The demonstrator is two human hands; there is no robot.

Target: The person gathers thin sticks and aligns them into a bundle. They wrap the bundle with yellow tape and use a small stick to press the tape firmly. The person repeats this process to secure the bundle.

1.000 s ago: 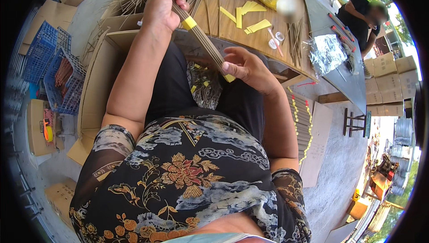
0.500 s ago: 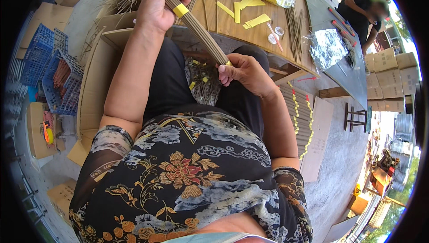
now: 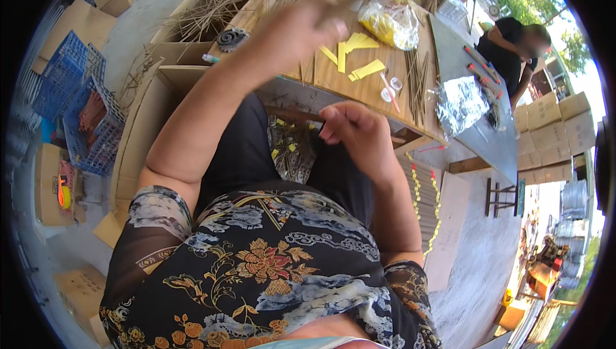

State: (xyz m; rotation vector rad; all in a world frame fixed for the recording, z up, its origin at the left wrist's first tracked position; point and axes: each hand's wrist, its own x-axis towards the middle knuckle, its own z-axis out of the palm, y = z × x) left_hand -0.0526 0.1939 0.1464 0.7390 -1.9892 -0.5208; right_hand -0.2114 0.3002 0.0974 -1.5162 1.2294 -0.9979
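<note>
My left hand (image 3: 314, 25) is out over the wooden table (image 3: 292, 41), smeared by motion. A blurred brownish streak runs from its fingers toward the far side; whether this is the stick bundle I cannot tell. My right hand (image 3: 356, 134) is in front of the table's near edge, thumb and fingers pinched together; anything between them is hidden. Several yellow paper strips (image 3: 367, 69) lie on the table, beside a clear bag with yellow contents (image 3: 388, 25). Loose thin brown sticks (image 3: 418, 86) lie to their right, near small white round lids (image 3: 387, 95).
A cardboard box of loose sticks (image 3: 215, 12) stands left of the table, blue crates (image 3: 96, 124) farther left. Crumpled foil (image 3: 461, 106) lies on the grey table (image 3: 504, 147) at right. Another person (image 3: 507, 44) is beyond it. Banded sticks (image 3: 420, 185) lie below right; a stool (image 3: 502, 198) stands near.
My left hand has swung right and over the table. The yellow-banded stick bundle, earlier held between both hands, has left my right hand. My right hand has shifted slightly right and lower.
</note>
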